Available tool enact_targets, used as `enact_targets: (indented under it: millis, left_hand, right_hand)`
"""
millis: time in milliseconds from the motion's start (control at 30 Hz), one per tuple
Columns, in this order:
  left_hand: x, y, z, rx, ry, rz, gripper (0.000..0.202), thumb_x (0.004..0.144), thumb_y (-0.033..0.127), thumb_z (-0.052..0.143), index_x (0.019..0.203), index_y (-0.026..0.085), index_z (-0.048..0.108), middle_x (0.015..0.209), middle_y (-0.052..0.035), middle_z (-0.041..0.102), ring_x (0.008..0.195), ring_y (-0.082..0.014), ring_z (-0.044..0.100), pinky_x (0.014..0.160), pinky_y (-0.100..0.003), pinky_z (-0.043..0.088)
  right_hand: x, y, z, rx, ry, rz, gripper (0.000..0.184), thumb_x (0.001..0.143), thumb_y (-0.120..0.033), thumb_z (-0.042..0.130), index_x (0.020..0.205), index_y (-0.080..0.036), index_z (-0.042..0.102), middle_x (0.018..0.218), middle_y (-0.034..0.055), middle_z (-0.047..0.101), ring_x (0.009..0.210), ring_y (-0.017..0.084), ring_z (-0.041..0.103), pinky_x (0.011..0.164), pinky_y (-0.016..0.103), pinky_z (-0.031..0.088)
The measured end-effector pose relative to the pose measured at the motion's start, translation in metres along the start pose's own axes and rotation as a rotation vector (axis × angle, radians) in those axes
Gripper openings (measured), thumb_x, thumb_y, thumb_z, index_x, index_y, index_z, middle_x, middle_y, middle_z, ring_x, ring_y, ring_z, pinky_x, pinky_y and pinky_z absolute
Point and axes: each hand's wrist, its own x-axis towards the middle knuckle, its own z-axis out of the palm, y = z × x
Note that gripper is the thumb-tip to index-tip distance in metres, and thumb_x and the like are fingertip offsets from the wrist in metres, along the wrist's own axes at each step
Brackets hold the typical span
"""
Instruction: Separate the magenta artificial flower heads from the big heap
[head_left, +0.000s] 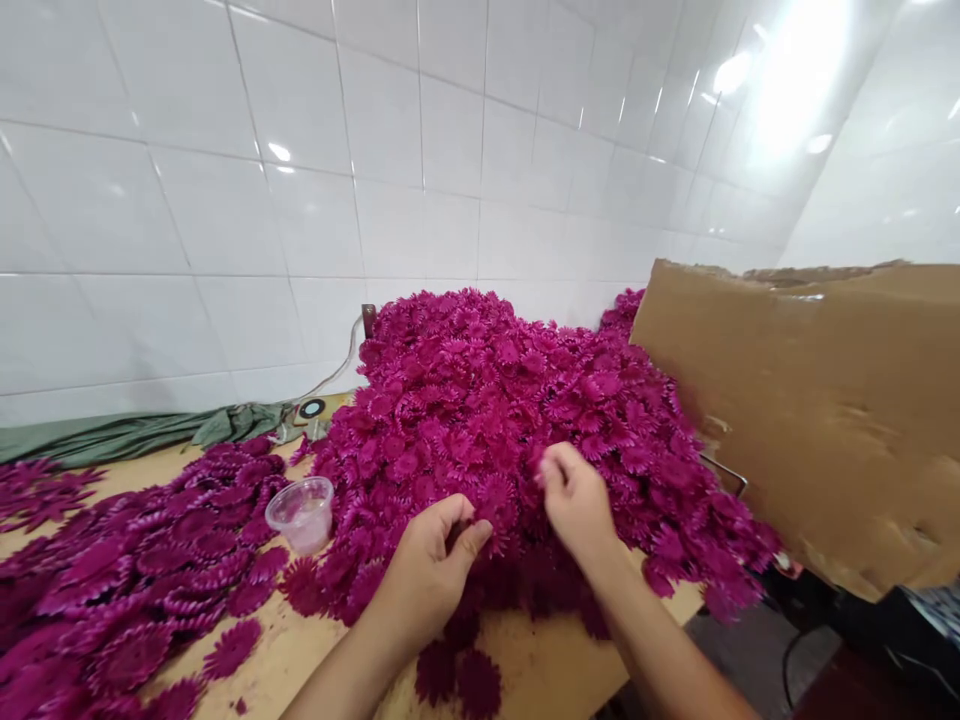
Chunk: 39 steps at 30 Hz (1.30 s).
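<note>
A large heap of magenta artificial flower heads rises in front of me, with frilled, toothed petals. My left hand is low over the front of the heap. Its thumb and fingers close on the edge of a magenta flower head. To the right, my right hand is closed in a pinch at the heap's surface. What sits between its fingertips is blurred against the magenta behind, so I cannot make it out. The two hands are apart.
Flat magenta flower pieces spread over the tabletop at left. Beside the heap stands a clear plastic cup. Green cloth lies along the white tiled wall. A cardboard sheet borders the heap on the right.
</note>
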Motion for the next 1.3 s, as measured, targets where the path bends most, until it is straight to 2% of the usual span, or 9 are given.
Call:
enact_targets:
  millis: [133, 267, 467, 633, 733, 900, 1100, 1233, 1300]
  left_hand:
    - [-0.004, 0.005, -0.01, -0.166, -0.011, -0.073, 0.032, 0.069, 0.047, 0.051, 0.059, 0.019, 0.04, 0.058, 0.0044, 0.037, 0.056, -0.0107, 0.035, 0.054, -0.023, 0.031]
    - [0.006, 0.004, -0.002, -0.238, -0.003, -0.09, 0.033, 0.062, 0.049, 0.058, 0.063, 0.018, 0.047, 0.06, 0.0038, 0.042, 0.057, -0.0105, 0.036, 0.054, -0.023, 0.033]
    - [0.019, -0.007, 0.005, -0.121, 0.055, -0.099, 0.039, 0.058, 0.051, 0.06, 0.051, 0.018, 0.042, 0.05, 0.0065, 0.034, 0.049, -0.0077, 0.028, 0.046, -0.021, 0.024]
    - [0.017, -0.013, 0.002, -0.117, 0.068, -0.136, 0.042, 0.058, 0.055, 0.059, 0.05, 0.017, 0.042, 0.048, 0.0075, 0.033, 0.047, -0.0066, 0.025, 0.044, -0.02, 0.02]
    - [0.015, -0.013, 0.002, -0.152, 0.039, -0.188, 0.043, 0.057, 0.057, 0.059, 0.05, 0.017, 0.043, 0.045, 0.0081, 0.034, 0.045, -0.0061, 0.025, 0.044, -0.02, 0.021]
    - [0.016, -0.012, 0.002, -0.159, 0.033, -0.237, 0.044, 0.056, 0.057, 0.06, 0.049, 0.017, 0.043, 0.046, 0.0044, 0.046, 0.045, -0.0068, 0.034, 0.045, -0.02, 0.025]
    - [0.012, -0.008, 0.002, -0.086, 0.174, -0.105, 0.039, 0.061, 0.051, 0.059, 0.047, 0.019, 0.043, 0.044, 0.0047, 0.045, 0.044, -0.0079, 0.034, 0.045, -0.021, 0.028]
    - [0.002, -0.005, -0.015, -0.012, 0.29, -0.034, 0.034, 0.066, 0.046, 0.057, 0.048, 0.018, 0.049, 0.049, 0.0019, 0.051, 0.049, -0.0105, 0.042, 0.052, -0.023, 0.035]
    - [0.0, -0.004, -0.02, -0.021, 0.271, -0.056, 0.034, 0.066, 0.047, 0.057, 0.049, 0.018, 0.05, 0.051, 0.0009, 0.052, 0.052, -0.0114, 0.045, 0.054, -0.023, 0.036]
  right_hand:
    - [0.032, 0.032, -0.02, -0.08, 0.167, -0.018, 0.004, 0.069, -0.023, 0.045, 0.067, -0.021, 0.048, 0.063, 0.0018, 0.053, 0.063, 0.019, 0.051, 0.064, 0.033, 0.042]
    - [0.025, 0.013, -0.019, -0.166, 0.098, -0.216, 0.021, 0.065, -0.016, 0.049, 0.083, -0.018, 0.058, 0.094, 0.0115, 0.06, 0.095, 0.026, 0.052, 0.087, 0.044, 0.038]
    - [-0.016, -0.04, 0.001, 0.054, -0.286, -0.135, 0.01, 0.076, -0.026, 0.052, 0.079, -0.019, 0.058, 0.078, 0.0041, 0.061, 0.073, 0.016, 0.055, 0.07, 0.031, 0.046]
    - [-0.022, -0.037, 0.013, 0.301, -0.564, 0.111, 0.009, 0.069, -0.023, 0.058, 0.07, -0.017, 0.05, 0.063, -0.0028, 0.054, 0.058, 0.01, 0.05, 0.057, 0.023, 0.042]
    - [-0.02, -0.031, 0.016, 0.394, -0.622, 0.187, 0.01, 0.068, -0.022, 0.058, 0.068, -0.016, 0.051, 0.061, -0.0034, 0.053, 0.056, 0.009, 0.048, 0.055, 0.022, 0.04]
    - [-0.027, -0.039, 0.022, 0.232, -0.506, 0.102, 0.011, 0.071, -0.016, 0.051, 0.06, -0.017, 0.051, 0.054, -0.0034, 0.05, 0.052, 0.009, 0.043, 0.05, 0.021, 0.035]
    - [-0.013, -0.037, 0.024, 0.08, -0.229, -0.056, 0.016, 0.071, -0.013, 0.045, 0.056, -0.019, 0.045, 0.057, -0.0018, 0.048, 0.056, 0.011, 0.042, 0.055, 0.024, 0.033]
    - [0.019, -0.006, -0.001, 0.051, 0.15, 0.166, 0.015, 0.066, -0.014, 0.046, 0.054, -0.02, 0.041, 0.053, -0.0028, 0.042, 0.054, 0.012, 0.04, 0.056, 0.025, 0.032]
    - [0.024, 0.0, -0.01, 0.146, 0.131, 0.174, 0.01, 0.068, -0.018, 0.047, 0.058, -0.019, 0.045, 0.054, -0.0032, 0.043, 0.054, 0.012, 0.04, 0.055, 0.025, 0.033]
